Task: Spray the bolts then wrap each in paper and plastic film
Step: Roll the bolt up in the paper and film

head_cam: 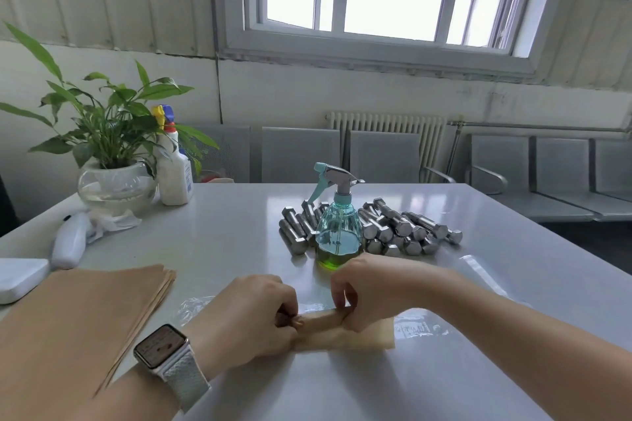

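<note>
A brown paper roll (321,318), with a bolt hidden inside it, lies across a sheet of clear plastic film (420,330) near the table's front. My left hand (253,314) pinches the roll's left end. My right hand (372,294) grips its right end, fingers curled over the paper. Behind my hands stands a teal spray bottle (337,225) with green liquid at its bottom. A pile of several bare steel bolts (407,231) lies around and behind the bottle.
A stack of brown paper sheets (78,314) lies at the front left. Further left are a white box (17,278), a white handheld device (70,241), a potted plant in a glass bowl (116,181) and a white bottle (174,174). Metal chairs (533,174) stand beyond the table.
</note>
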